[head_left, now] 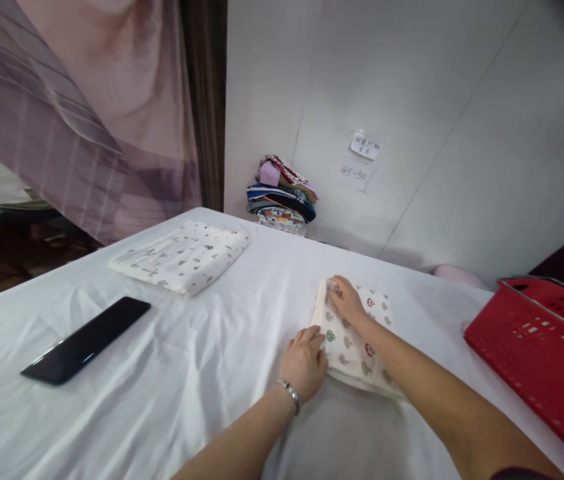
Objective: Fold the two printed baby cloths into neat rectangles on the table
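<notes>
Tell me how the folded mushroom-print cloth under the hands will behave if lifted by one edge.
Probably floppy: the folded cloth is thin stacked layers, so it may sag and unfold. Likely light, flat beneath the left hand and right hand. Should slide, not roll, on the white sheet.

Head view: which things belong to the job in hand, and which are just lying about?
In hand: folded white mushroom-print cloth, touched by left hand and right hand.
Lying about: folded white grey-print cloth; flat glossy black slab; red plastic basket; stack of coloured folded clothes by the wall; paper notes on the wall.
</notes>
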Action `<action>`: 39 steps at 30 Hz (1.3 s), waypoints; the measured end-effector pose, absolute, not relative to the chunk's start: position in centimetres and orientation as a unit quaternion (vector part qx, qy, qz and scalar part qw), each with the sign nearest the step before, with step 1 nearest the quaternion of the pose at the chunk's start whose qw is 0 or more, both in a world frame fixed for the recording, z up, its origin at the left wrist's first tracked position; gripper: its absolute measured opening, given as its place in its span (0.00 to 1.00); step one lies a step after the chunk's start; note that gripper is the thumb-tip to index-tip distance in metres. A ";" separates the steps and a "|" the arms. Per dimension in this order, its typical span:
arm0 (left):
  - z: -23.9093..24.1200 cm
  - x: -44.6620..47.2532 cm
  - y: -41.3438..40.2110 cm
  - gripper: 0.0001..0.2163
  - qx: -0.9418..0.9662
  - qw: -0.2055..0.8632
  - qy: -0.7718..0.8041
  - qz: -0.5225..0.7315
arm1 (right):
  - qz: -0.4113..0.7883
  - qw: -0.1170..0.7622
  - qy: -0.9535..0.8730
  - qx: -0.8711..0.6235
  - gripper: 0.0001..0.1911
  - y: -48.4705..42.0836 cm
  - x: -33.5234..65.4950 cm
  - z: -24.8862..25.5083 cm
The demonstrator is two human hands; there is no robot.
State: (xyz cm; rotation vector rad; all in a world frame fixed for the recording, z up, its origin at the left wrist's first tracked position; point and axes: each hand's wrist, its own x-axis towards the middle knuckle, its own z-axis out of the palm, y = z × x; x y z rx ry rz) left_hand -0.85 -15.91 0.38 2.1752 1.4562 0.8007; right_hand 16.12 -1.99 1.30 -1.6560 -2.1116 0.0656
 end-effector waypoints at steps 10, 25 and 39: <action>0.4 -0.9 -15.6 0.17 0.781 0.192 0.526 0.277 | 0.020 0.034 -0.782 -0.623 0.25 -1.7 13.0 0.8; 0.6 -1.0 -15.4 0.18 0.766 0.206 0.543 0.276 | 0.041 0.062 -0.778 -0.624 0.27 -4.5 12.2 0.2; 0.9 -1.1 -15.2 0.12 0.769 0.190 0.550 0.266 | 0.058 0.150 -0.809 -0.566 0.23 -12.9 12.9 0.4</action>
